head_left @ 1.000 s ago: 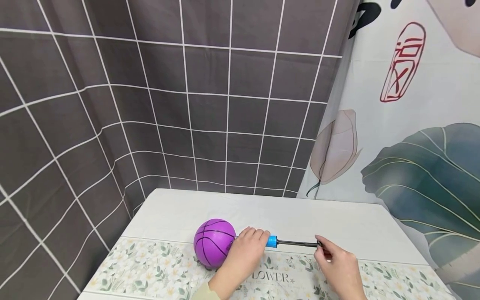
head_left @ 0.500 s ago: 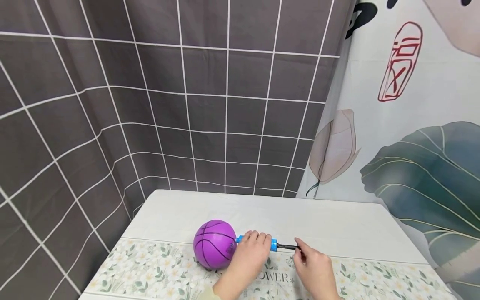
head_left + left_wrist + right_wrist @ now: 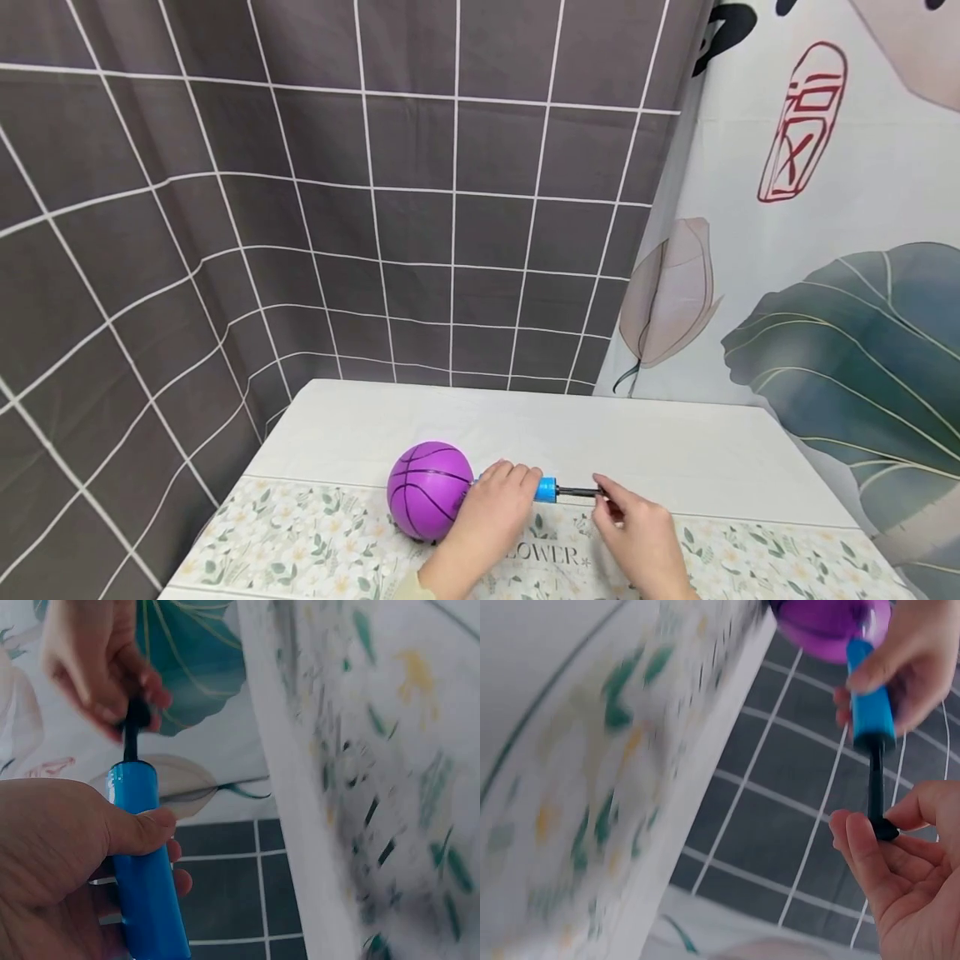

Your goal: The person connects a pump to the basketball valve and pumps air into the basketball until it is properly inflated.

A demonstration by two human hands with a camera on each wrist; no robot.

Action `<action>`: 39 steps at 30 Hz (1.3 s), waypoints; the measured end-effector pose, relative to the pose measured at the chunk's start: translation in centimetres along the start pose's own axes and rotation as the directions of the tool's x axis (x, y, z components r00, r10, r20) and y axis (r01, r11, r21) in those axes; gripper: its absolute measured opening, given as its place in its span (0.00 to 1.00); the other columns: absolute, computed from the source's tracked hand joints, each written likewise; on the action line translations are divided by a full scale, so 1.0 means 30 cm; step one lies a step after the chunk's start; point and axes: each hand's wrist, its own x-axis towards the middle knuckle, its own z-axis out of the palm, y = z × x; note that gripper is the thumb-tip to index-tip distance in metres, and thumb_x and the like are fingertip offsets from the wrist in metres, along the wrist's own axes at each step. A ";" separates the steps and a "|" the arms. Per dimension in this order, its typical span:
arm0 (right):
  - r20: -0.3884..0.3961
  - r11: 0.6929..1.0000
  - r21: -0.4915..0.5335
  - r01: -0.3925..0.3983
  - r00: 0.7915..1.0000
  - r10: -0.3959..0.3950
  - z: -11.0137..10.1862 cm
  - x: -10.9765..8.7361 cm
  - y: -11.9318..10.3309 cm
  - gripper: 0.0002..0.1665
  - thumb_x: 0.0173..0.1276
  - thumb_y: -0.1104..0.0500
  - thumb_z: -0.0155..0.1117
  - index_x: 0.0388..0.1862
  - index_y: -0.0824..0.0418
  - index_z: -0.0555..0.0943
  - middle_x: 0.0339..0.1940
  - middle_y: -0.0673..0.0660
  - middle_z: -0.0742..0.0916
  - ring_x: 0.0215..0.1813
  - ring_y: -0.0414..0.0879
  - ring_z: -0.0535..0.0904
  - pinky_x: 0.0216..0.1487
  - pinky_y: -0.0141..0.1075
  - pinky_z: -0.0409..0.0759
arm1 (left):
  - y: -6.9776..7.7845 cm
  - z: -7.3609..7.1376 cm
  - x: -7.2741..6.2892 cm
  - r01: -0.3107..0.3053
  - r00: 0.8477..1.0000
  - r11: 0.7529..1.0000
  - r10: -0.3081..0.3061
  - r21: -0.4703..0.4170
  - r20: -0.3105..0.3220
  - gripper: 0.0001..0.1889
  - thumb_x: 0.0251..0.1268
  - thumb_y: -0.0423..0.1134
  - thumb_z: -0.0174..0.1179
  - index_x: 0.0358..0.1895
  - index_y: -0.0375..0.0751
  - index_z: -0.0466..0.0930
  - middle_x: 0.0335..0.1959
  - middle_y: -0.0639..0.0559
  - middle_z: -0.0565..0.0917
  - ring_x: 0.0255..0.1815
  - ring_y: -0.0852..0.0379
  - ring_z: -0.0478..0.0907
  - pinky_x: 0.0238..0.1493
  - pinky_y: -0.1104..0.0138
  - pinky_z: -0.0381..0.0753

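— Pumping looks well under way: the left hand [image 3: 491, 508] is wrapped round the blue pump barrel [image 3: 146, 862], and the purple ball [image 3: 429, 490] sits on the bench [image 3: 675, 454] just beyond that hand's knuckles, touching the barrel's far end

— And the other hand?

— The right hand [image 3: 637, 533] pinches the black plunger knob [image 3: 885, 829] between thumb and fingertips; only a short stretch of black rod [image 3: 577, 492] shows between that hand and the barrel, so I'd judge the plunger is mostly pushed in. The ball looks round, but how firm it is I cannot tell, so more strokes may remain

— Anything in the way?

— Nothing near either hand. Under both wrists lies a floral runner [image 3: 300, 542]; far beyond the fingers hang a grey checked curtain [image 3: 337, 208] and a leaf-printed cloth [image 3: 847, 350]
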 end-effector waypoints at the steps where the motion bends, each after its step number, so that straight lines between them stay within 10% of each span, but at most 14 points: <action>1: -0.010 1.000 -0.011 -0.009 1.000 0.009 -0.012 0.003 0.012 0.16 0.57 0.70 0.68 0.46 0.67 0.88 0.27 0.55 0.90 0.25 0.41 0.84 0.25 0.34 0.84 | -0.005 -0.002 0.000 0.007 1.000 1.000 -0.007 0.001 0.003 0.25 0.57 0.38 0.72 0.59 0.44 0.79 0.50 0.54 0.85 0.52 0.57 0.80 0.65 0.65 0.77; 10: -0.016 0.993 -0.083 -0.088 0.996 0.087 -0.081 0.016 0.082 0.16 0.59 0.69 0.65 0.47 0.68 0.88 0.27 0.59 0.90 0.25 0.46 0.85 0.25 0.43 0.85 | -0.024 -0.009 0.000 0.022 1.000 1.000 -0.022 0.005 0.003 0.25 0.58 0.36 0.71 0.60 0.44 0.79 0.50 0.54 0.85 0.51 0.57 0.80 0.64 0.64 0.78; 27: -0.003 0.995 -0.062 0.083 0.997 -0.083 0.057 -0.038 -0.051 0.15 0.56 0.71 0.71 0.45 0.69 0.88 0.21 0.52 0.87 0.20 0.35 0.77 0.20 0.29 0.77 | 0.045 0.025 0.001 -0.034 0.998 0.994 0.039 0.108 -0.045 0.19 0.59 0.40 0.71 0.54 0.44 0.82 0.44 0.54 0.85 0.49 0.56 0.80 0.61 0.62 0.81; 39: 0.011 0.999 -0.012 0.047 0.999 -0.047 0.007 -0.003 -0.018 0.15 0.58 0.70 0.69 0.45 0.65 0.89 0.28 0.55 0.90 0.25 0.40 0.84 0.23 0.31 0.82 | 0.007 0.003 0.001 -0.033 0.999 0.999 0.032 -0.019 -0.021 0.26 0.53 0.36 0.74 0.57 0.43 0.79 0.49 0.54 0.85 0.52 0.58 0.80 0.66 0.64 0.77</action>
